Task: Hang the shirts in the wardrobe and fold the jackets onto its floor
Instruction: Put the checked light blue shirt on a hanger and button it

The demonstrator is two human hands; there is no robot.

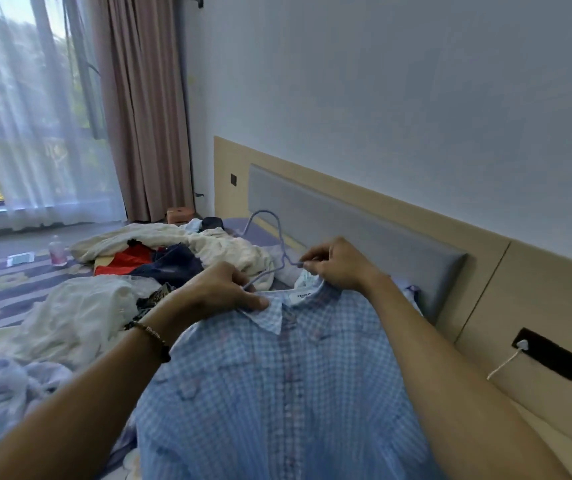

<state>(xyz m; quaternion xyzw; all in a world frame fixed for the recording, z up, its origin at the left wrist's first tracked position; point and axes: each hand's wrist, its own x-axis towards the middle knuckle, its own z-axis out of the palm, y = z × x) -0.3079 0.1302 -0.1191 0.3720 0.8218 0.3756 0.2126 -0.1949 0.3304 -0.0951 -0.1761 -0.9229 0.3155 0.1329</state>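
Both grips closed: left hand [222, 289] pinches collar of one blue checked shirt [277, 393], right hand [336, 263] pinches one lilac hanger [270, 233] at collar. Hanger's lower bar hidden inside shirt; hem cut off. Clothes pile [132, 265] left of shirt, count unclear.

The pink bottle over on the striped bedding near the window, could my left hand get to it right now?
Probably not as things stand. The left hand grips the checked shirt collar and the hanger, and the pink bottle stands far beyond the clothes pile, so you would have to let go and lean across.
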